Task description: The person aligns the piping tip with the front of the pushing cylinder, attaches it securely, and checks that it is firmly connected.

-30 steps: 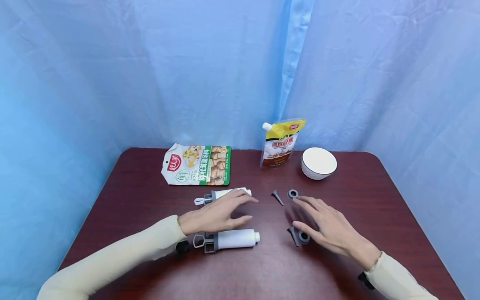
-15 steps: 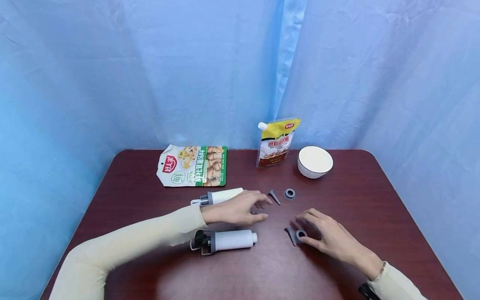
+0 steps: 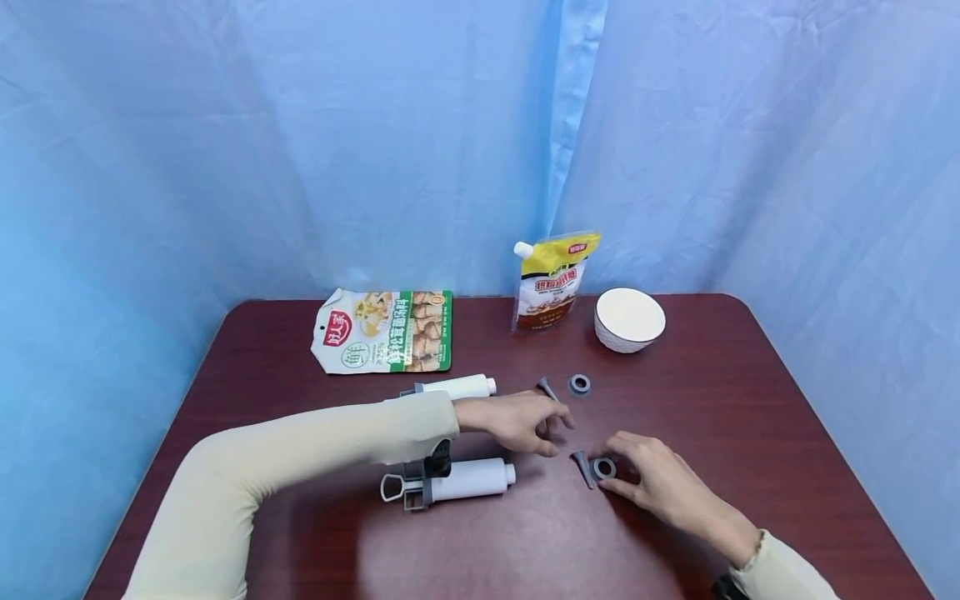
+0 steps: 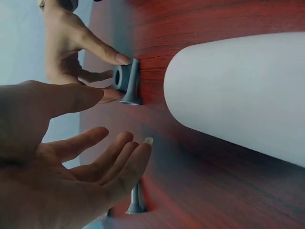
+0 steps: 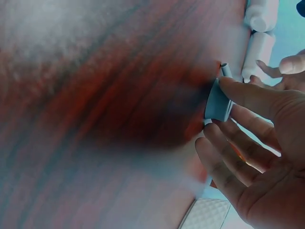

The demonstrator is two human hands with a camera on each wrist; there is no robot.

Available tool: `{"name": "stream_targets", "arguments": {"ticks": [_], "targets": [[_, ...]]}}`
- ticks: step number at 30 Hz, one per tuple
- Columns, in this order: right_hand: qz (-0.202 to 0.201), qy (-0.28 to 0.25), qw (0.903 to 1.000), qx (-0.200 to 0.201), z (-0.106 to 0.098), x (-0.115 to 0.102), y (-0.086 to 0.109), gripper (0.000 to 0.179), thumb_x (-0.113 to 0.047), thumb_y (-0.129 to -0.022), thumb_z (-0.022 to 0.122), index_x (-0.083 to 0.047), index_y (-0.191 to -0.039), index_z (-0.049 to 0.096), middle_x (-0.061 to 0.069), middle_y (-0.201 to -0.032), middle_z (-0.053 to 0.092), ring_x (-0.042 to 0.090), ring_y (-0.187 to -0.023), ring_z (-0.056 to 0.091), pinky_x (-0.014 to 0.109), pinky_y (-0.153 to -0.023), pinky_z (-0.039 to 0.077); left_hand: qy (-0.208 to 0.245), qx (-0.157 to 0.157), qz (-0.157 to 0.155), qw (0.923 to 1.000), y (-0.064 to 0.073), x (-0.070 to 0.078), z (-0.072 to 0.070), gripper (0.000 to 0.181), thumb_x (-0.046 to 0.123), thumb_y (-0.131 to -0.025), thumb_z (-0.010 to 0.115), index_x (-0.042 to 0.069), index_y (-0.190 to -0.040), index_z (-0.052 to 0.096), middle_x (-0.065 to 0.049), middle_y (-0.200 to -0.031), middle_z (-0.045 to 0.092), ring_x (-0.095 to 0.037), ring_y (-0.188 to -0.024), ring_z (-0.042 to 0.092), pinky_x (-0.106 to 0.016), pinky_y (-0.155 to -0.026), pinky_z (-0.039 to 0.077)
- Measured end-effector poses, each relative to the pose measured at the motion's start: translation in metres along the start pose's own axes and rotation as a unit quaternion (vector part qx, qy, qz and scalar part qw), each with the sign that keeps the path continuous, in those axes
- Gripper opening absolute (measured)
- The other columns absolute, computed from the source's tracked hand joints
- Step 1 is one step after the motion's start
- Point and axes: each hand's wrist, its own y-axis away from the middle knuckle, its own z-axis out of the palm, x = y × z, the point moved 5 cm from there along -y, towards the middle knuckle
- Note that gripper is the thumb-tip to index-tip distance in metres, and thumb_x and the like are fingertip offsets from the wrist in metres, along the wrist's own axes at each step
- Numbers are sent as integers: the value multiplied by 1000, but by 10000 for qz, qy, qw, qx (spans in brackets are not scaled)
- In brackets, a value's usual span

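Observation:
My right hand (image 3: 660, 479) pinches a grey ring-shaped cap (image 3: 603, 468) between thumb and fingers, down at the tabletop. Right beside that cap lies a grey flared nozzle (image 3: 582, 469), also visible in the left wrist view as a small funnel (image 4: 133, 83). Loosely curled and holding nothing, my left hand (image 3: 517, 419) hovers left of them, near a second nozzle (image 3: 545, 387) that it partly covers. A second ring cap (image 3: 580, 384) lies farther back. Two white tubes with grey plunger handles lie under and beside my left arm, a front tube (image 3: 472, 479) and a back tube (image 3: 457, 387).
A white and green food packet (image 3: 382, 332) lies flat at the back left. Behind the small parts stands a yellow and brown spouted pouch (image 3: 553, 283), with a white bowl (image 3: 628, 321) to its right. Blue curtains (image 3: 420, 150) hang behind the dark red table (image 3: 720, 375).
My left hand has moved right, off the tubes and toward the nozzles. My right hand has come down to the near ring cap, and its thumb and fingers have closed on it.

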Motion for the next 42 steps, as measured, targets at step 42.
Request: {"name": "stream_targets", "arguments": {"ticks": [42], "targets": [[307, -632, 9968, 385, -1, 9, 19, 30, -8, -79, 90, -18, -103, 75, -11, -96, 71, 2, -83, 67, 25, -71, 58, -1278, 44, -235, 9915, -45, 13, 17, 14, 13, -79, 90, 18, -90, 83, 10, -82, 78, -1, -71, 66, -15, -63, 50]]}}
